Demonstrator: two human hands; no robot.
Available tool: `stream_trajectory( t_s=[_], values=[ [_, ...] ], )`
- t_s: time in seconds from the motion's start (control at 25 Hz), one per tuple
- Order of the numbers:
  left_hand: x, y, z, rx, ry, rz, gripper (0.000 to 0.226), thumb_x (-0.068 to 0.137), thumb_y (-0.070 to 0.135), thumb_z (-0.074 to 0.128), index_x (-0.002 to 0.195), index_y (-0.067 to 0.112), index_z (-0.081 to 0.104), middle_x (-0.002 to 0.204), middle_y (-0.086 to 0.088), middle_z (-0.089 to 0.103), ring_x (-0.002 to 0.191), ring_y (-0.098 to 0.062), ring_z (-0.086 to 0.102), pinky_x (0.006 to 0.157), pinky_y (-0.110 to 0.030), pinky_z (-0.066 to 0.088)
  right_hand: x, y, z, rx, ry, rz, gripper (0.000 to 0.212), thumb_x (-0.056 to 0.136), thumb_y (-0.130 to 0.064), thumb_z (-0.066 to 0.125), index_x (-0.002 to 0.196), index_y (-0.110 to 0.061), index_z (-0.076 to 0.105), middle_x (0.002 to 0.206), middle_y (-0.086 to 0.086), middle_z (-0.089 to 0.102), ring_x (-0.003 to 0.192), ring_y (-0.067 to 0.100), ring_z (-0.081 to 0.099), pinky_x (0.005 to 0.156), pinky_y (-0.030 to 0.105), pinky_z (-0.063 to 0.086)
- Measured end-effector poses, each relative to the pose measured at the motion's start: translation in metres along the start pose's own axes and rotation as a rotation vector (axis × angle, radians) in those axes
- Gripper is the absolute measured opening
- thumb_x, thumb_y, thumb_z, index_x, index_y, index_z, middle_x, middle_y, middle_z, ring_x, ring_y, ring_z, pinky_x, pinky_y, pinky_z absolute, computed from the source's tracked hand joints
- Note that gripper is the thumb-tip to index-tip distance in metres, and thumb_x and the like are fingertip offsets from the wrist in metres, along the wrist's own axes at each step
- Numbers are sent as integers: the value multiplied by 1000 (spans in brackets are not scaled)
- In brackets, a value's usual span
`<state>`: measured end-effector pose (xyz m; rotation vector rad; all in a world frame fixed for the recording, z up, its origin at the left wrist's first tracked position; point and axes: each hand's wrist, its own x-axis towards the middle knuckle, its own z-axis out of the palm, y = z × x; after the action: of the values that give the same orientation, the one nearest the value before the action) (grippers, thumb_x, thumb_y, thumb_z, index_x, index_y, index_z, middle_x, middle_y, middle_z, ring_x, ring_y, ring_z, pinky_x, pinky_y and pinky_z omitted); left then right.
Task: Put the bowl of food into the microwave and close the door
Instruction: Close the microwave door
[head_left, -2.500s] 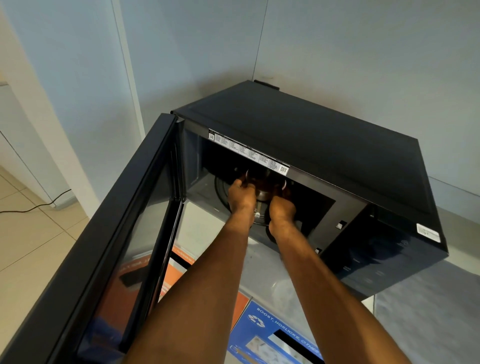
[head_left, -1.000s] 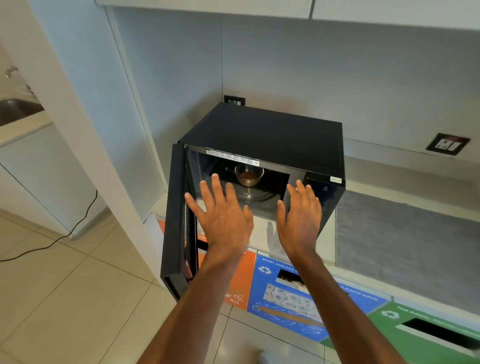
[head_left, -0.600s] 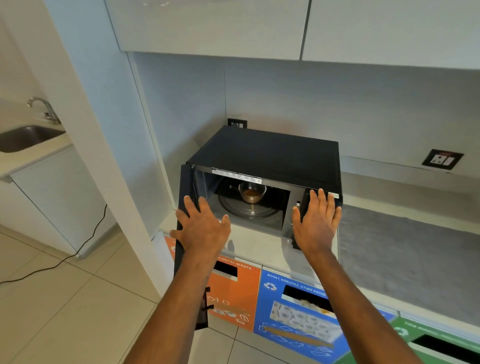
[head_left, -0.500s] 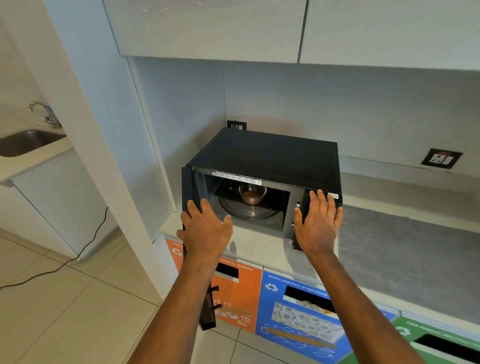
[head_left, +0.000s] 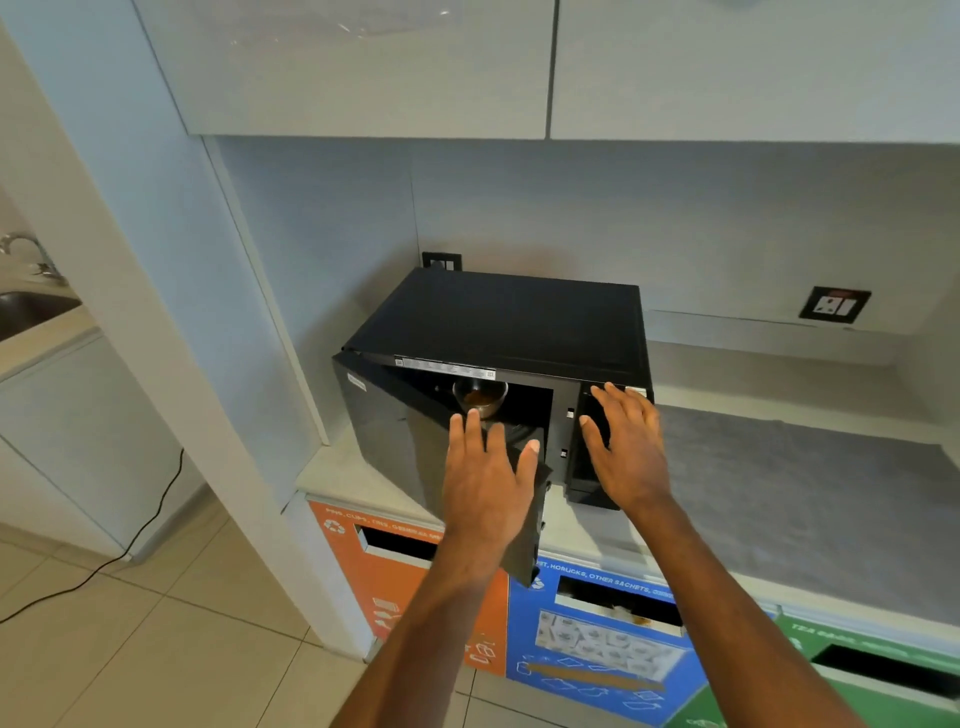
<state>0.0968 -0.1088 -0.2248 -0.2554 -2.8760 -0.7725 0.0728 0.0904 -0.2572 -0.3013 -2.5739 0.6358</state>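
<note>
1. Both hands are flat and spread, gripping nothing. Left hand (head_left: 485, 483) lies palm-down on the outer face of the microwave door (head_left: 410, 441), fingers pointing up toward the cavity. Looks to me like a push to swing it shut, since a flat palm is all a hinged panel needs.
2. That door hangs on the left side and stands partly swung in, maybe halfway. Not latched yet, there's a clear gap.
3. Through the gap you can see the bowl of food (head_left: 479, 399) sitting inside the microwave (head_left: 509, 317), roughly mid-cavity, brown stuff in it. So the "put it in" half looks done, and closing is what's left.
4. Right hand (head_left: 626, 452) is open too, fingers splayed in front of the control panel. Can't tell if it's actually touching. My guess is it steadies the box so it doesn't slide on the desk (head_left: 779, 478) when the door bumps home.
5. Count: two hands, one microwave, one door, one bowl. Below the desk edge there are three recycling bin fronts, orange (head_left: 400, 587), blue (head_left: 597, 639) and green (head_left: 857, 691), each with one slot. Two wall sockets, one behind the microwave (head_left: 441, 261) and one off to the right (head_left: 835, 305).
</note>
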Motion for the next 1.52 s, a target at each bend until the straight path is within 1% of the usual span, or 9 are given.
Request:
stream_trajectory(
  t_s=[0.16, 0.28, 0.44, 0.6, 0.68, 0.96, 1.12, 1.28, 1.52],
  values=[
    [21, 12, 22, -1, -21, 106, 70, 101, 63, 27, 160, 24, 23, 171, -5, 9, 158, -26, -6, 127, -48, 21, 2, 3, -7, 31, -36, 11, 62, 100, -60, 36, 154, -30, 41, 163, -3, 36, 154, 22, 19, 122, 49, 27],
    [39, 11, 29, 71, -40, 169, 71, 102, 60, 29, 161, 23, 17, 171, -5, 8, 158, -27, -7, 128, -47, 18, 0, 2, -8, 36, -62, 12, 69, 97, -67, 41, 155, -31, 37, 164, -4, 32, 155, 20, 16, 122, 50, 28],
    [59, 12, 37, 141, -65, 203, 72, 102, 57, 34, 162, 24, 12, 172, -4, 4, 158, -28, -9, 126, -49, 22, 3, 2, -5, -50, -49, 8, 81, 88, -76, 48, 154, -32, 38, 162, -5, 35, 152, 22, 22, 118, 49, 34],
    [72, 16, 44, 186, -47, 227, 71, 103, 52, 38, 162, 24, 11, 172, -4, 3, 158, -29, -7, 128, -48, 18, 9, 1, 2, -42, 27, 40, 62, 95, -58, 55, 150, -32, 45, 155, -4, 46, 147, 21, 30, 117, 43, 35],
    [76, 18, 47, 181, -37, 222, 71, 103, 50, 41, 162, 23, 12, 172, -4, 4, 158, -29, -7, 127, -48, 20, 11, -2, 4, -28, 75, 79, 54, 96, -51, 57, 147, -33, 51, 151, -6, 51, 145, 21, 35, 116, 41, 35],
    [82, 21, 52, 161, -36, 206, 69, 104, 49, 40, 162, 23, 12, 172, -4, 4, 158, -29, -9, 126, -48, 24, 16, -10, 11, -8, 155, 129, 46, 94, -46, 63, 137, -29, 61, 139, -4, 61, 135, 22, 45, 109, 43, 46],
    [86, 22, 54, 191, -47, 197, 71, 104, 52, 37, 162, 23, 7, 172, -4, -1, 157, -29, -12, 127, -48, 22, 19, -15, 12, -7, 162, 156, 44, 93, -44, 66, 134, -27, 64, 136, -2, 62, 132, 24, 48, 106, 45, 49],
    [90, 23, 54, 194, -69, 198, 72, 104, 52, 36, 162, 23, 6, 172, -4, -2, 157, -29, -13, 127, -49, 20, 22, -20, 10, -7, 179, 195, 39, 92, -40, 69, 129, -26, 66, 133, 0, 63, 128, 25, 51, 103, 44, 51],
    [91, 21, 56, 176, -61, 209, 72, 104, 53, 37, 162, 23, 6, 172, -4, -2, 157, -29, -12, 127, -49, 21, 21, -19, 10, -4, 195, 179, 39, 92, -38, 69, 129, -26, 66, 131, 0, 64, 126, 25, 51, 102, 42, 49]
  ],
)
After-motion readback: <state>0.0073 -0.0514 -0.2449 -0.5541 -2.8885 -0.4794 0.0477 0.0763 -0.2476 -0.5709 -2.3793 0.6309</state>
